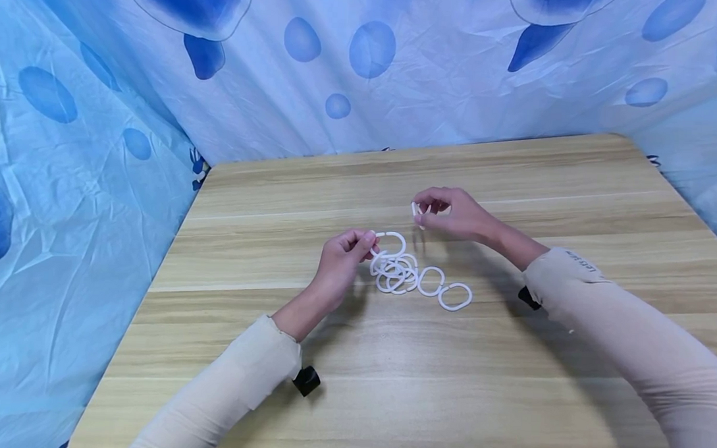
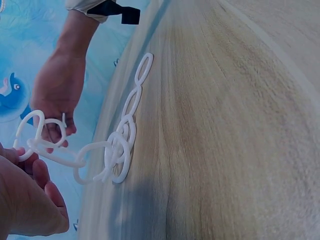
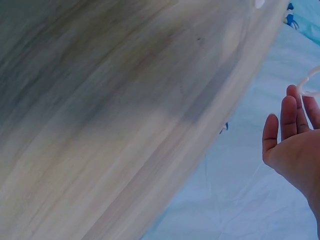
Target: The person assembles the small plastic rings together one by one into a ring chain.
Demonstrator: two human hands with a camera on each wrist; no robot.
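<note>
My left hand (image 1: 341, 259) pinches a white plastic chain link (image 1: 398, 235) between thumb and fingers, raised over the table. From it, in the left wrist view, more joined links (image 2: 92, 145) run down to a heap of white links (image 2: 120, 155) on the wood. Farther back and to the right, my right hand (image 1: 456, 213) holds a separate-looking white link (image 1: 415, 209) in its fingertips above the table. The right wrist view catches only part of this right hand (image 3: 300, 132) and its link (image 3: 303, 82) at the frame's edge.
Two links (image 1: 455, 297) trail rightward from the heap in a line. The wood-grain table (image 1: 417, 397) spreads around both hands. Behind it and at the left hangs a blue curtain (image 1: 340, 72) with whale prints. Dark wrist mounts (image 1: 307, 380) sit under the sleeves.
</note>
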